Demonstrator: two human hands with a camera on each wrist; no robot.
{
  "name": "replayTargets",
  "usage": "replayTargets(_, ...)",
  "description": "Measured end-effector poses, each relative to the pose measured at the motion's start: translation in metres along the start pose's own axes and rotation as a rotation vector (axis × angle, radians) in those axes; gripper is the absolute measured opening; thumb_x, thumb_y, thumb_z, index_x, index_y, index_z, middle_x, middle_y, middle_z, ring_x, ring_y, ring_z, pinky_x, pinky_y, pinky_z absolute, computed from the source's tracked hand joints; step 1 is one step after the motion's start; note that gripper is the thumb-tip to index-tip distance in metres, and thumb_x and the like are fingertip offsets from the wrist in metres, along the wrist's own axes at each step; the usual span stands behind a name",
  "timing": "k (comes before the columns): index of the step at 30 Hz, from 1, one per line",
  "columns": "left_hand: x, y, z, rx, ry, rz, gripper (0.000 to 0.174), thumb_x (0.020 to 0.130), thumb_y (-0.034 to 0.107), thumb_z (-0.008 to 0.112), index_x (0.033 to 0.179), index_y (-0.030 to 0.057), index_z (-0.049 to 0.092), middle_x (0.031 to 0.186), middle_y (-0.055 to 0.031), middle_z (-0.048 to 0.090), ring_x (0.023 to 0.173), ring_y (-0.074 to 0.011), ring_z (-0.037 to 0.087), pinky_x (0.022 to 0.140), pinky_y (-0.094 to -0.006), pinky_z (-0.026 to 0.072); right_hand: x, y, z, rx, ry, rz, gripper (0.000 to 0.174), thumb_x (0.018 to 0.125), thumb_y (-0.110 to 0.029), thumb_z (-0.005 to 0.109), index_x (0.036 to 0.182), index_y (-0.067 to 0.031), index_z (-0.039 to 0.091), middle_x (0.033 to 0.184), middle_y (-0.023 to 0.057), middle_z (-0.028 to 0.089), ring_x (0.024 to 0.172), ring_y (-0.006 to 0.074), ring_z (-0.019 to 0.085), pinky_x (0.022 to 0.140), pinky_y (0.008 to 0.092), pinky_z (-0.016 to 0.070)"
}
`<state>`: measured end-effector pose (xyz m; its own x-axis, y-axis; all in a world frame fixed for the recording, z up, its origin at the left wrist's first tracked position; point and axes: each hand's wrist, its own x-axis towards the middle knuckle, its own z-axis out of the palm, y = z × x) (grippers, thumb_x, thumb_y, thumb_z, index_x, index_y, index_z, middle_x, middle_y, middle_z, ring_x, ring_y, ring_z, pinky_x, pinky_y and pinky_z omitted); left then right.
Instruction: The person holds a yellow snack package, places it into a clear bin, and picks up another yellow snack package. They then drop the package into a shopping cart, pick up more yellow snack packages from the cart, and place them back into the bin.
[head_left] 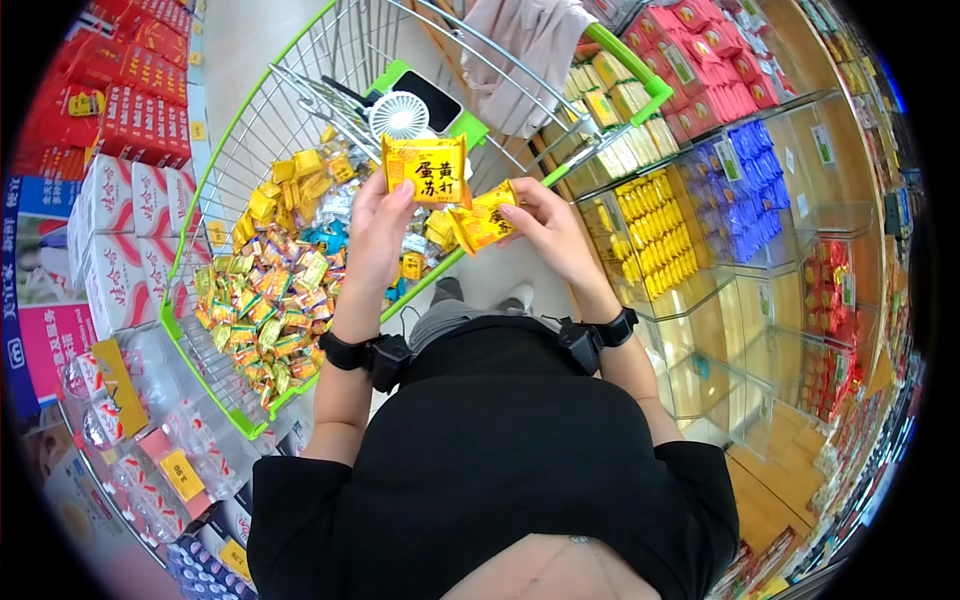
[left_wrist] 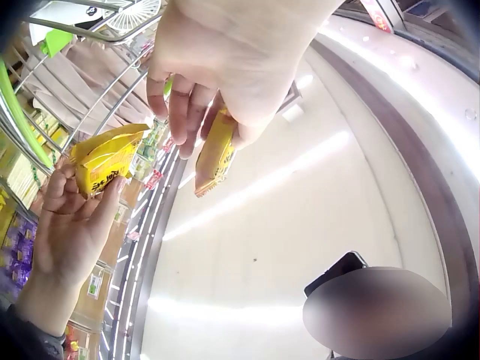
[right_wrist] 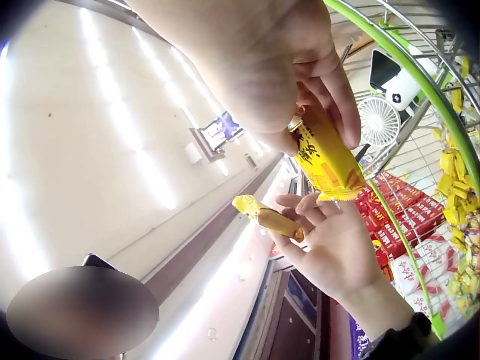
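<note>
In the head view my left hand (head_left: 378, 228) pinches a yellow packet with dark lettering (head_left: 428, 172), held upright over the cart's edge. My right hand (head_left: 556, 236) pinches a second yellow packet (head_left: 484, 218), tilted, its left end beside the first one. The left wrist view has my left hand (left_wrist: 217, 75) gripping its packet (left_wrist: 216, 154) edge-on, with my right hand (left_wrist: 69, 244) and its packet (left_wrist: 109, 159) at the left. From the right wrist, my right hand (right_wrist: 262, 67) holds its packet (right_wrist: 324, 157) above my left hand (right_wrist: 337, 247) and the other packet (right_wrist: 268, 217).
A green-edged shopping cart (head_left: 178, 335) holds heaps of wrapped snacks (head_left: 270, 300), a white fan (head_left: 400, 116) and a phone (head_left: 432, 98). Shelf bins with yellow (head_left: 655, 232), purple (head_left: 740, 195) and pink packets (head_left: 700, 75) stand at the right. White cartons (head_left: 118, 240) are stacked at the left.
</note>
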<state>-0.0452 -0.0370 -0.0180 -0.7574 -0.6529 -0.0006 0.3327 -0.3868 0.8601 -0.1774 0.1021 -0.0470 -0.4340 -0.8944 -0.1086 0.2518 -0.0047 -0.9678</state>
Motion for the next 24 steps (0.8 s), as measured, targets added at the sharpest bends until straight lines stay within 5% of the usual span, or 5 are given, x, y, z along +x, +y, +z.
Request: replayTargets(24, -0.015, -0.023, 0.031, 0.375, -0.190, -0.100, 0.026, 0.075, 0.003, 0.059, 0.097, 0.0006, 0.046, 0.095, -0.0061, 0.053, 0.092, -0.0098, 0.050, 0.079, -0.0234, 0.0397, -0.031, 0.001, -0.019, 0.271, 0.113, -0.018, 0.022, 0.084, -0.008, 0.046, 0.104, -0.0033, 0.038, 0.099, 0.0105, 0.054, 0.086, 0.0162, 0.055, 0.070, 0.0264, 0.0487)
